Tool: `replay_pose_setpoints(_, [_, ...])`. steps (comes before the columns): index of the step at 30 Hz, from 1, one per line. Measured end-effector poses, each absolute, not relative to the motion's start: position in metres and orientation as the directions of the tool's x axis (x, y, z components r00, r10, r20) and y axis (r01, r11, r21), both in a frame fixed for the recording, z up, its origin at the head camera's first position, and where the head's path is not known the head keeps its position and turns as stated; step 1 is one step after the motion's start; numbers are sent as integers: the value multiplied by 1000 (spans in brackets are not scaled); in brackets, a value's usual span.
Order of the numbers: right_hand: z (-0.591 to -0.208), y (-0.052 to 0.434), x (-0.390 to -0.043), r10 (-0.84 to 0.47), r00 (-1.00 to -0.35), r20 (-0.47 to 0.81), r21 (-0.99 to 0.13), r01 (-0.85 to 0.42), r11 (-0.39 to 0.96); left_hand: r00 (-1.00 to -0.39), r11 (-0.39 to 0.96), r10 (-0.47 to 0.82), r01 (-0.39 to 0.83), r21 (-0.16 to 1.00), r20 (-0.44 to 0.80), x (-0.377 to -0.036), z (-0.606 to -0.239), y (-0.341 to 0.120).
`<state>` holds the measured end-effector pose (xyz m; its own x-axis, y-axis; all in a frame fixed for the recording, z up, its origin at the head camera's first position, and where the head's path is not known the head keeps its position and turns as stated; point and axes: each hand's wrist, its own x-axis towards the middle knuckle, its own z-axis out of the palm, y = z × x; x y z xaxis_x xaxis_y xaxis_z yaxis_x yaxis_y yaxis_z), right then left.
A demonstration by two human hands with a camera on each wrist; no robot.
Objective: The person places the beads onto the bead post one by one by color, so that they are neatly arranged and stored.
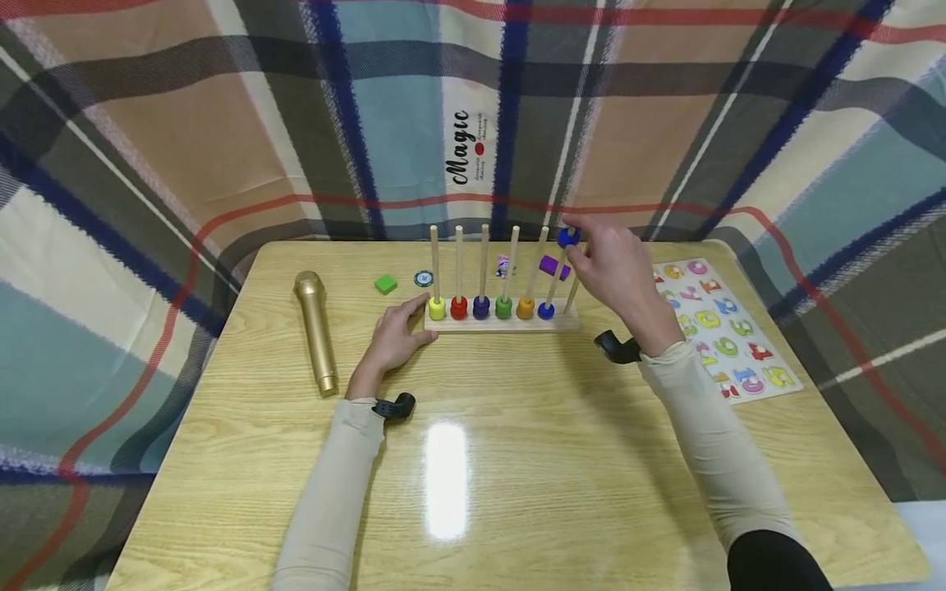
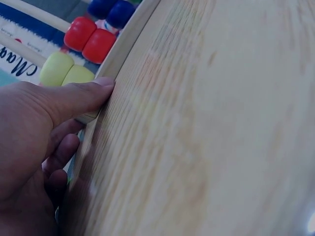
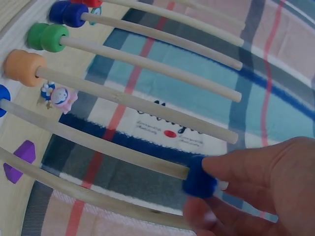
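Note:
A wooden bead rack (image 1: pixel 502 326) with several upright pegs stands near the table's back edge. My left hand (image 1: pixel 392 338) grips its left end, the thumb against the front of the base and the fingers behind. Up at the tip of the second peg from the right, my right hand (image 1: pixel 617 263) pinches a blue bead (image 3: pixel 199 176) between thumb and fingers. One blue bead (image 1: pixel 546 311) sits at the foot of that same peg. Yellow beads (image 1: pixel 438 309), red beads (image 2: pixel 88 39), dark blue beads (image 1: pixel 481 308), green beads (image 3: pixel 47 37) and orange beads (image 3: pixel 25 67) sit low on the other pegs.
A gold microphone (image 1: pixel 316 332) lies at the left. Behind the rack are a green block (image 1: pixel 386 284), a round token (image 1: pixel 424 278), a small figure (image 3: pixel 61 98) and a purple block (image 1: pixel 554 268). A sticker sheet (image 1: pixel 727 328) lies at the right, partly under the right arm.

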<state>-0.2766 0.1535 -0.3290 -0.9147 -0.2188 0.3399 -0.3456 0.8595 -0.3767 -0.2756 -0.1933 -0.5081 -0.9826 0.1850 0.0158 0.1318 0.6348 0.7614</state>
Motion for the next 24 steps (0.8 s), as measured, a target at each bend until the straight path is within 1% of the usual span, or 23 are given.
replay_pose_setpoints(6, [-333, 157, -269, -206, -900, 383, -398, -363, 842, -981, 638, 194, 140, 757, 18, -277, -510, -193])
replay_pose_setpoints(11, [-339, 163, -259, -166, -882, 440, -427, -369, 826, -982, 649, 190, 136, 748, 14, -279, -510, -195])
replay_pose_setpoints(15, [-351, 165, -249, -130, -857, 499, -440, -380, 813, -982, 655, 190, 129, 745, 3, -281, -509, -199])
replay_pose_setpoints(18, [-366, 163, -238, -132, -846, 516, -445, -396, 803, -982, 655, 189, 121, 746, -6, -280, -510, -205])
replay_pose_setpoints(21, [-387, 152, -225, -190, -857, 479, -445, -424, 789, -983, 634, 182, 106, 766, -14, -275, -509, -214])
replay_pose_setpoints(24, [-413, 137, -212, -258, -897, 358, -446, -407, 797, -994, 650, 110, 93, 755, 27, -259, -498, -213])
